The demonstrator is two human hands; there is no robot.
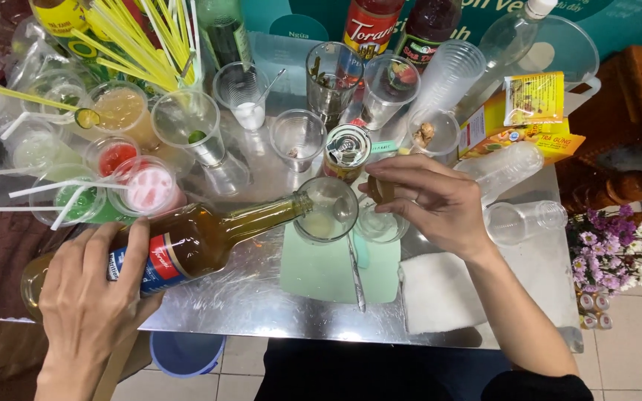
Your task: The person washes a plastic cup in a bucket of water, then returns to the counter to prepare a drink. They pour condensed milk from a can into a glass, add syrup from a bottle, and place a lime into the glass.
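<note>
Nearest to the camera, the left hand [87,297] wraps its fingers around the body of a long glass bottle of amber syrup with a blue and red label [180,245]. The bottle lies tilted almost flat, with its neck pointing right and its mouth touching the rim of a clear glass cup [326,210]. This cup stands on a pale green cloth [321,271] on the shiny metal surface [247,297], and a little pale liquid is at its bottom. A metal spoon [354,267] lies on the cloth, just beside the cup.

To the right, the right hand [432,204] is curled, with its fingers pinching a small brown object [380,189] over a small clear glass [380,225]; I cannot tell what the object is. A white folded cloth [440,293] lies near the right forearm.

Farther, an opened tin can [347,151] stands behind the cup. On the far left there are plastic cups with green, red and pink drinks [117,186] and a bunch of yellow straws [150,41]. At the far edge stand dark syrup bottles [371,26].
</note>
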